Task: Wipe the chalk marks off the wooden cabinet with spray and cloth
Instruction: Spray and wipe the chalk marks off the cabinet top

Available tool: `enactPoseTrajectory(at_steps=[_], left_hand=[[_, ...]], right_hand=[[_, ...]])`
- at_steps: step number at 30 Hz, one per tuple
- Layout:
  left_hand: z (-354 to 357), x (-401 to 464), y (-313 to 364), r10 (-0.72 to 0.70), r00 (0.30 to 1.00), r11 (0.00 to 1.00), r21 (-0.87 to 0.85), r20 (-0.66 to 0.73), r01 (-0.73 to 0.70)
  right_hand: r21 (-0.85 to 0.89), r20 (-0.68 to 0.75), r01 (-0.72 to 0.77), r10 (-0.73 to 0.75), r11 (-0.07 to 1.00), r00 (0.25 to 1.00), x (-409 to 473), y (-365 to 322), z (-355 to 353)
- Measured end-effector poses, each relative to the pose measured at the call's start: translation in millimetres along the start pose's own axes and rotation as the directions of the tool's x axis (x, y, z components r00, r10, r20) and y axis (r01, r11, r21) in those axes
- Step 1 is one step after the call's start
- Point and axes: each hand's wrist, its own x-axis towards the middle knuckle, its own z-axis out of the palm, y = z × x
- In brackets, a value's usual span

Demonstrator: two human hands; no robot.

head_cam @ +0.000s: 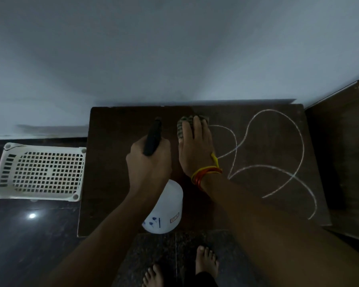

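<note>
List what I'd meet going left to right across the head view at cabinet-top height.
White basket → left hand gripping the spray bottle → right hand pressing the cloth → chalk marks on the cabinet.

I saw the cabinet (116,183) against the wall (174,48), a basket (39,170) on the floor to its left. On top, my left hand (147,162) held the bottle (164,210); just right, my right hand (197,150) pressed the cloth (183,125). Chalk marks (278,152) lay further right.
</note>
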Motion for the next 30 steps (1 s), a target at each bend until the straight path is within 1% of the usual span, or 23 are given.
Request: enactPoseTrajectory(at_steps=[4,6,8,10,12,13,16,19,23,26,30], left_hand=[[2,6,-1,0.061,0.998,0.998,0.034,-0.009,-0.061],[4,4,-2,0.082,0.997,0.996,0.037,-0.012,-0.081],[5,1,-3,0.068,0.997,0.997,0.035,-0.021,-0.067],[4,-3,-3,0.041,0.999,0.999,0.03,-0.03,-0.04],[3,-7,-5,0.014,1.0,1.0,0.008,-0.026,-0.014],[3,-10,-6,0.005,1.0,1.0,0.0,-0.023,-0.005],[3,-16,-11,-0.003,0.999,1.0,-0.008,-0.04,0.002],[2,-24,-13,-0.008,0.998,1.0,-0.019,-0.055,0.007],[-3,-39,-9,0.014,0.996,1.0,-0.004,-0.083,-0.014],[-8,-54,-5,0.039,0.994,0.999,0.012,-0.1,-0.038],[-13,-69,-6,0.065,0.993,0.998,0.026,-0.096,-0.063]], right_hand=[[-0.003,0.004,0.007,-0.007,1.0,1.0,46,6,2],[-0.008,-0.013,0.013,-0.013,1.0,1.0,48,7,1],[0.005,-0.033,0.003,-0.003,1.0,0.999,36,6,-2],[0.006,0.013,0.005,-0.005,1.0,1.0,22,6,-2],[0.0,0.019,0.036,-0.036,0.999,0.999,26,9,-2],[0.006,0.012,0.034,-0.034,0.999,0.999,32,11,-3],[-0.001,0.05,0.01,-0.01,1.0,0.999,37,10,-2],[-0.013,0.022,0.045,-0.045,0.999,0.999,4,8,-9],[-0.023,0.084,0.085,-0.083,0.996,0.993,-65,2,-17],[-0.062,0.091,0.059,-0.053,0.996,0.994,-108,-2,-19],[-0.054,0.119,-0.017,0.023,0.998,0.993,-151,-9,-20]])
